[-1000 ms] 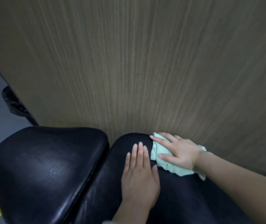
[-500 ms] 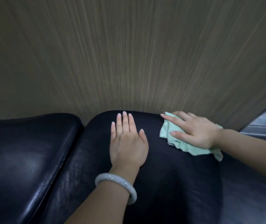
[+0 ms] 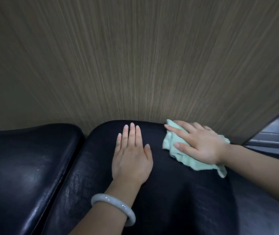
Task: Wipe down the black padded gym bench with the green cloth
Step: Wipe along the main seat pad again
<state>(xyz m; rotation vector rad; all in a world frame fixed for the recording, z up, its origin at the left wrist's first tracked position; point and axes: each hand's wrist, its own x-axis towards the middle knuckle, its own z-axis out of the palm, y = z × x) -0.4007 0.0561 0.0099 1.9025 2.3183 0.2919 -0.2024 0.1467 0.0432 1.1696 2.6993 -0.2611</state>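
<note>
The black padded gym bench [image 3: 177,197] fills the lower half of the head view, its far end against a wall. My left hand [image 3: 132,155] lies flat on the pad with straight fingers, a pale bangle on its wrist. To its right, my right hand [image 3: 198,145] presses the crumpled pale green cloth [image 3: 193,161] onto the pad's far right corner with fingers spread and nearly straight. Most of the cloth is under the palm; its edges stick out on the left and below.
A second black pad [image 3: 25,167] sits to the left, split from the first by a narrow gap. A wood-grain wall panel [image 3: 135,65] rises right behind the bench. Grey floor and a metal rail [image 3: 274,141] show at the far right.
The camera has swung right, so the bench and left hand now sit nearer the middle. My right hand and the cloth have slid right toward the pad's far corner. My left hand stays flat.
</note>
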